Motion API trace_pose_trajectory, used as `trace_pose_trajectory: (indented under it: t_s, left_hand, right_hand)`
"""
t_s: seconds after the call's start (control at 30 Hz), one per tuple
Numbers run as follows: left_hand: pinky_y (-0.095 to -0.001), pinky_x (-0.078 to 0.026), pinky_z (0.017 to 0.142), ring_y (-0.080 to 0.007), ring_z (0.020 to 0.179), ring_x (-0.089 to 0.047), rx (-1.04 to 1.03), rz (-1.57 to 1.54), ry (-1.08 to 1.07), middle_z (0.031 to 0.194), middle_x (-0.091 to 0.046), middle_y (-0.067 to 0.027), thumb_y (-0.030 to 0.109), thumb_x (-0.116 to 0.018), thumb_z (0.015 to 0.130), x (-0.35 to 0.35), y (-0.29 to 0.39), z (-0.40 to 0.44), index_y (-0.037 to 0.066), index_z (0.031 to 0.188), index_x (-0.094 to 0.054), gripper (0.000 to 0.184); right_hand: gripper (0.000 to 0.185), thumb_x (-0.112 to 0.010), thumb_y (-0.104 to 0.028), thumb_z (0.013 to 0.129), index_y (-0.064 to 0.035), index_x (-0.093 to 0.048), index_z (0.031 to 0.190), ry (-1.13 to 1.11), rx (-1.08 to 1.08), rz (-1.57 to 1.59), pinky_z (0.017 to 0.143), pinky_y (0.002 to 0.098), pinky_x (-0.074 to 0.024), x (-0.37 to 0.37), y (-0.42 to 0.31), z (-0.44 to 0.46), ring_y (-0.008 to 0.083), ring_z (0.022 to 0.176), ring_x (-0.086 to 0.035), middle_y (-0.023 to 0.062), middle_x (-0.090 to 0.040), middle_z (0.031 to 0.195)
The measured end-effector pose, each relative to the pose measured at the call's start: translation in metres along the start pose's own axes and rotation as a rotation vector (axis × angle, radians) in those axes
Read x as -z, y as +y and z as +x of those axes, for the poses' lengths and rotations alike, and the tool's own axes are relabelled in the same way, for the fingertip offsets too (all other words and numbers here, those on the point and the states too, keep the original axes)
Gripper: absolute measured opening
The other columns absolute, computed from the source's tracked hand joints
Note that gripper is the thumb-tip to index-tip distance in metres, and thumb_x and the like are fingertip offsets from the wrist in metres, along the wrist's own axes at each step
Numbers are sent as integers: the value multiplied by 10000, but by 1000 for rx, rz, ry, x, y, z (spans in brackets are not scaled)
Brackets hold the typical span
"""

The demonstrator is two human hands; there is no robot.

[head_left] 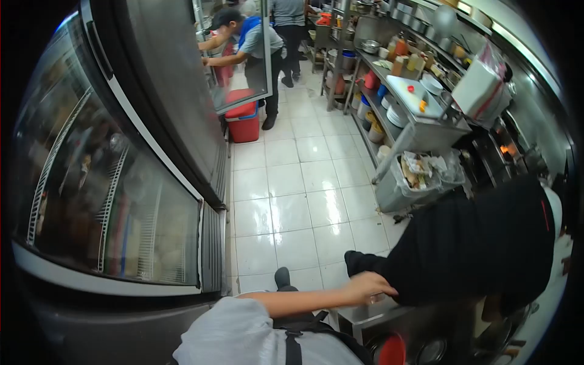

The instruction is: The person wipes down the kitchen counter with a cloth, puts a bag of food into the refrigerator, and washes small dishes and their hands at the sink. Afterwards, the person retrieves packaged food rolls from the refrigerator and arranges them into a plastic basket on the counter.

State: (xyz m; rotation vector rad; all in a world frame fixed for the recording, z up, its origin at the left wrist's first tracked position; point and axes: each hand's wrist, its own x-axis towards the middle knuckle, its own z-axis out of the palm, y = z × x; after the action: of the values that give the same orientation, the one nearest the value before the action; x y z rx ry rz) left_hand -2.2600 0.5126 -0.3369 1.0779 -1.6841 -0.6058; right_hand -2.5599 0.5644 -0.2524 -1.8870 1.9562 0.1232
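Observation:
My left hand (368, 288) reaches across my body to the right, its forearm bare below a light grey sleeve. The fingers are curled together over the corner of a stainless steel counter (371, 314); whatever they hold, if anything, I cannot make out. Right beside the fingertips is the black clothing of a person (468, 243) bending over on the right. Below the hand, a red container (390, 351) and a round metal pan (432, 351) show at the bottom edge. My right hand is out of view.
A glass-door fridge (121, 182) lines the left. Ahead, a co-worker (249, 45) leans in by an open glass door (243, 100), near a red cooler (243, 125). On the right stand a bin (404, 198) full of waste and a prep table with a white cutting board (413, 97). White tiles (295, 213) cover the floor.

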Motion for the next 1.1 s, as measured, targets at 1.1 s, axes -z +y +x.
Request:
trace_pose_trajectory:
  t_s: [1.1]
  left_hand:
    - [-243, -488, 682, -93, 679, -533, 835, 2107, 2373, 771, -552, -30, 238, -736, 826, 269, 464, -215, -19, 1056, -528, 402]
  right_hand:
    - [307, -542, -271, 902, -35, -624, 1080, -1336, 1245, 221, 722, 348, -513, -434, -736, 183, 215, 809, -646, 71, -661, 901]
